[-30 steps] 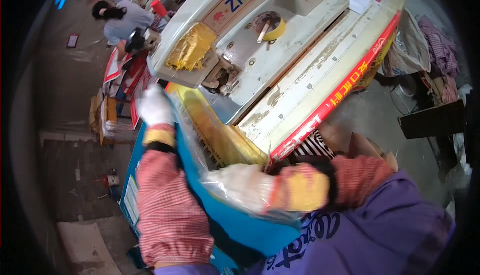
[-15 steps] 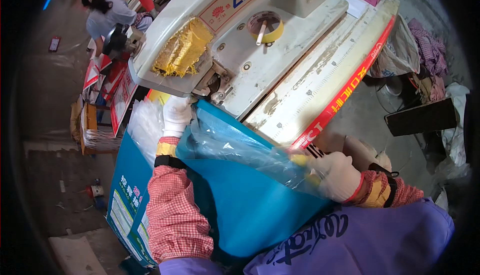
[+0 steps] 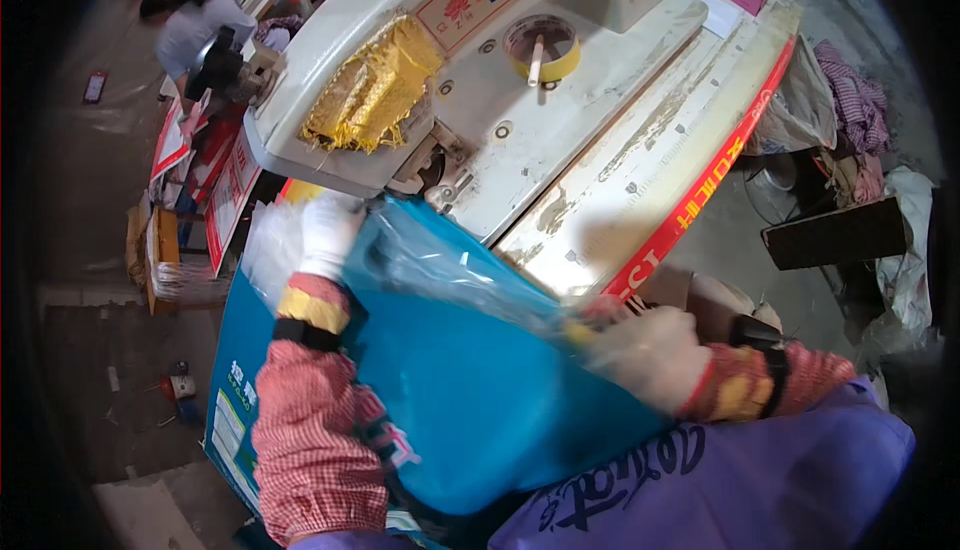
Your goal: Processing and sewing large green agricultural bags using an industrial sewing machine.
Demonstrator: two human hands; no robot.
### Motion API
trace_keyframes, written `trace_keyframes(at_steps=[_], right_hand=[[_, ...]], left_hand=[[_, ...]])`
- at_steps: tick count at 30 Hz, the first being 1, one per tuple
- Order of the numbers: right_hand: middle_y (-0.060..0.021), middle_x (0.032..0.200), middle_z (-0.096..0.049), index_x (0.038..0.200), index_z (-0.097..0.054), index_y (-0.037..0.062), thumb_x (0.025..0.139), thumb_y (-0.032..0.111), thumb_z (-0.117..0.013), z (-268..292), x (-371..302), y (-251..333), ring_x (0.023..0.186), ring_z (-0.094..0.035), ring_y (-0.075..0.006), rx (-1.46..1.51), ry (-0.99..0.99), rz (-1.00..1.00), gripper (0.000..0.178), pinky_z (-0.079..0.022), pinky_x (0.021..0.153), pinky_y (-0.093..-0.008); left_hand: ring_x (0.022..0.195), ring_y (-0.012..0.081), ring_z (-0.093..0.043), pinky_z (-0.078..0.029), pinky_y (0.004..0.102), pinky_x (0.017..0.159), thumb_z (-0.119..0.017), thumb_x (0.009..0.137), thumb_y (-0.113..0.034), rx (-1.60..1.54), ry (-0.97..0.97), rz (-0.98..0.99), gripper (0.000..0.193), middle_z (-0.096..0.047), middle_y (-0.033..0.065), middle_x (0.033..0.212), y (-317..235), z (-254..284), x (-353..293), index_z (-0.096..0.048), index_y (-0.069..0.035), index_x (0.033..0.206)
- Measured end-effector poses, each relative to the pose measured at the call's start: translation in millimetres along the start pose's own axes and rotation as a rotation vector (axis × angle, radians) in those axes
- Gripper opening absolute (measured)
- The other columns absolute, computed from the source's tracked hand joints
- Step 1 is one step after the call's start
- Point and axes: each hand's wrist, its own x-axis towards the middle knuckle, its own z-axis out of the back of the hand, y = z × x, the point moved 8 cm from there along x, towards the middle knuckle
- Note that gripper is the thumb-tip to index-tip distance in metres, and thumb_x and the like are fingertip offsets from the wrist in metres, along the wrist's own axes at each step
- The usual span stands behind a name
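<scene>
A blue printed sack with a clear plastic liner at its mouth hangs in front of a large pale sewing machine. My right hand, white-gloved and blurred, is closed on the right end of the sack's mouth. Near the left end, just below the machine head, is my left hand, also gloved. Motion smears its fingers, so their grip does not show. Bunched clear plastic lies beside that hand. The sack's far edge runs along the machine bed, close to the needle area.
On the machine bed a roll of tape holds a white stick. A yellow woven pad covers part of the machine head. Red-and-white printed sacks stand at the left, near a bent-over person. Cloth and a dark board lie right.
My left hand has shifted left and slightly down, away from the machine's needle area. The right hand stays at the sack's right end, moving slightly. The person behind has bent lower.
</scene>
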Motion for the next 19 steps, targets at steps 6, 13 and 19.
trace_keyframes(at_steps=[6, 13, 19], right_hand=[[-0.0058, 0.074, -0.062, 0.080, -0.059, 0.0009, 0.088, 0.017, -0.046, 8.9, 146.2, 38.5, 0.062, -0.060, -0.0164, -0.111, -0.348, -0.020, 0.021, -0.048, 0.048, -0.0304], [-0.0131, 0.067, -0.062, 0.072, -0.067, 0.0113, 0.071, 0.018, -0.055, 31.5, 188.2, 33.7, 0.063, -0.062, -0.0296, -0.221, -0.201, 0.038, 0.014, -0.050, 0.053, -0.0399], [-0.0129, 0.079, -0.066, 0.085, -0.066, 0.0047, 0.070, 0.027, -0.060, 19.1, 220.1, 6.1, 0.064, -0.061, -0.0236, 0.071, 0.229, 0.298, 0.027, -0.049, 0.055, -0.0380]], left_hand=[[0.091, 0.0359, -0.057, -0.047, 0.0410, 0.074, -0.049, 0.083, -0.020, -0.173, -0.338, 0.210, 0.022, -0.062, 0.0175, 0.092, 126.9, 74.9, 38.4, -0.058, -0.007, 0.098], [0.085, 0.0308, -0.061, -0.050, 0.0382, 0.075, -0.057, 0.077, -0.009, 0.506, 0.091, 0.106, 0.015, -0.062, 0.0153, 0.087, 27.0, 125.4, 48.5, -0.062, -0.008, 0.090], [0.071, 0.0312, -0.057, -0.044, 0.0396, 0.069, -0.061, 0.073, -0.021, 0.198, 0.327, -0.481, 0.017, -0.058, 0.0126, 0.070, -230.4, 172.7, 10.2, -0.060, -0.004, 0.077]])
